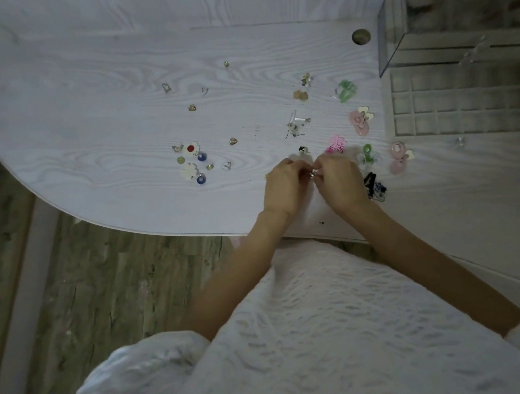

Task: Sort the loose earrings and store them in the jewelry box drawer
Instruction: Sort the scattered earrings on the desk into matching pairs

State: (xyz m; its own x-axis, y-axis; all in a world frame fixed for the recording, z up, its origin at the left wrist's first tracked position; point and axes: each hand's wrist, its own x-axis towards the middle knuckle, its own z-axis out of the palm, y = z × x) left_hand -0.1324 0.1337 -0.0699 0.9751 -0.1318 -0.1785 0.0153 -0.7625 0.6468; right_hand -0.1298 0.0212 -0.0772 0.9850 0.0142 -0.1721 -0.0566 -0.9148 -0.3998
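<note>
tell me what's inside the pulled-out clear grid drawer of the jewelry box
The clear grid drawer shows only small square compartments; no earring is visible in any. Its far row sits under the clear jewelry box, so that part is hidden.

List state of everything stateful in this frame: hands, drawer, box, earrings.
left hand: pinching a small silvery earring
right hand: pinching the same earring
drawer: pulled out, compartments look empty
jewelry box: clear, contents blurred
white flower earrings: loose on table
pink earrings: loose beside the drawer
</note>
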